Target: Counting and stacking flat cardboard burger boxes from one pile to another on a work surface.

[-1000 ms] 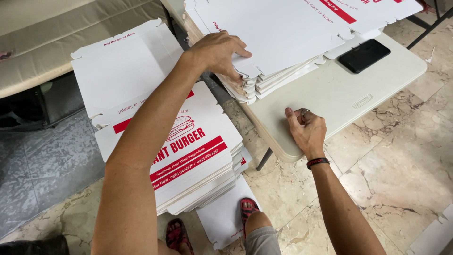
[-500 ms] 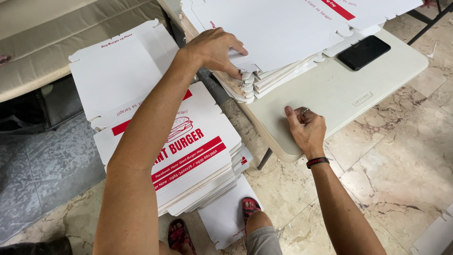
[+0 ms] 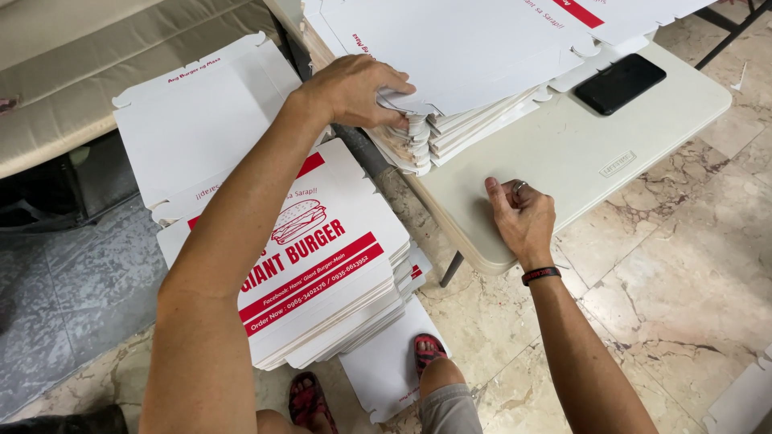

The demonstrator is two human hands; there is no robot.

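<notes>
My left hand (image 3: 354,90) grips the corner of the top flat white cardboard box sheet (image 3: 466,48) on a stack (image 3: 450,133) lying on a pale folding table (image 3: 579,153). Thumb and fingers pinch the sheet's tabbed edge. My right hand (image 3: 523,219) rests near the table's front edge with fingers curled and nothing visible in it; a ring is on one finger and a dark band on the wrist.
A second pile of flat white-and-red printed boxes (image 3: 322,265) sits low at my left, over the marble floor. A black phone (image 3: 619,83) lies on the table. One loose sheet (image 3: 386,366) lies under my sandalled feet. A beige cushion (image 3: 64,104) lies at the far left.
My left hand has shifted slightly along the stack's corner, tightening its pinch on the top sheet. The right hand has stayed at the table's edge.
</notes>
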